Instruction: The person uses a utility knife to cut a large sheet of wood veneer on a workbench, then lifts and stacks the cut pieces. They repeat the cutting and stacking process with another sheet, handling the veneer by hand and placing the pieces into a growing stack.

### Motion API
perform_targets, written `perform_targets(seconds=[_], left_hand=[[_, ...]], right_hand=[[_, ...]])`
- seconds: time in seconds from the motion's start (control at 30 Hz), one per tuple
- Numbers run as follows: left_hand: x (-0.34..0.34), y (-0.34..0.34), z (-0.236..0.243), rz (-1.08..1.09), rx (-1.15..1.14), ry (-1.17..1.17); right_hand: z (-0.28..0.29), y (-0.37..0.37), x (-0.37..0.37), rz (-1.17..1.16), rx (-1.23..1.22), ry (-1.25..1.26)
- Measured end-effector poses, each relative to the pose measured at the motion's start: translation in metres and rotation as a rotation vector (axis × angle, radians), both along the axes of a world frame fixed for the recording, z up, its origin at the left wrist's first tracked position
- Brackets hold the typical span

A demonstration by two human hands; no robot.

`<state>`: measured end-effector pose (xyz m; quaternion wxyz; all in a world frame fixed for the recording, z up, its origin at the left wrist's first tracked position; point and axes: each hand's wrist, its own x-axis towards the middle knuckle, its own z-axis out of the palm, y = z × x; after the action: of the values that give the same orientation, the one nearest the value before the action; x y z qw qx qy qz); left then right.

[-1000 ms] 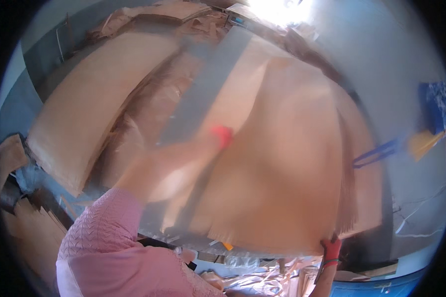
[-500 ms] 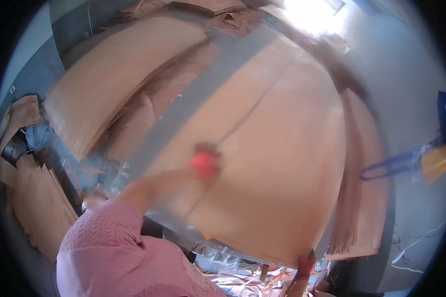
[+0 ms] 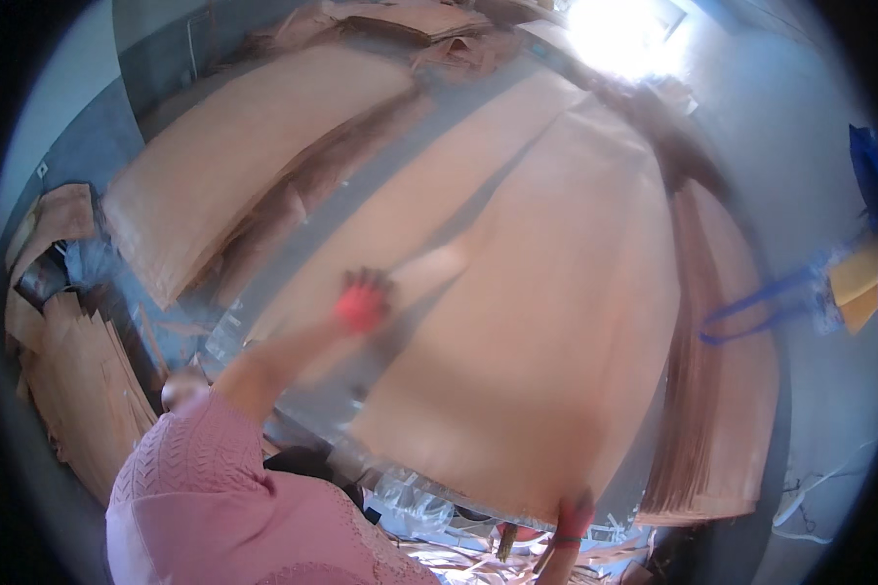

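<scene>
Broad tan sheet point(image 3: 546, 322) beside narrower sheet point(image 3: 400, 210)

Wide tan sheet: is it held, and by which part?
The right grip seems to hold the wide tan sheet by its near right corner. The left grip is over the narrower sheet, too blurred to tell.

Blue strap point(image 3: 751, 310) beside yellow item point(image 3: 855, 283), right; white cable point(image 3: 798, 535) below; bright light point(image 3: 619, 39) at top
</scene>
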<state>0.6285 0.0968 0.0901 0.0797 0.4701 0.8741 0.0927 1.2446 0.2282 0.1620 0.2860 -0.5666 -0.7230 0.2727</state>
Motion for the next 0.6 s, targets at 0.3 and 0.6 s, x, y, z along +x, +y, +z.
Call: perform_targets(seconds=[0.3,0.6], left_hand=[[0.018,0.023,-0.007,0.001,-0.025,-0.057],[0.074,0.033,0.008,-0.382,0.096,-0.061]], right_hand=[[-0.014,0.048,-0.007,0.030,-0.020,-0.084],[-0.019,0.061,-0.015,0.091,0.030,-0.063]])
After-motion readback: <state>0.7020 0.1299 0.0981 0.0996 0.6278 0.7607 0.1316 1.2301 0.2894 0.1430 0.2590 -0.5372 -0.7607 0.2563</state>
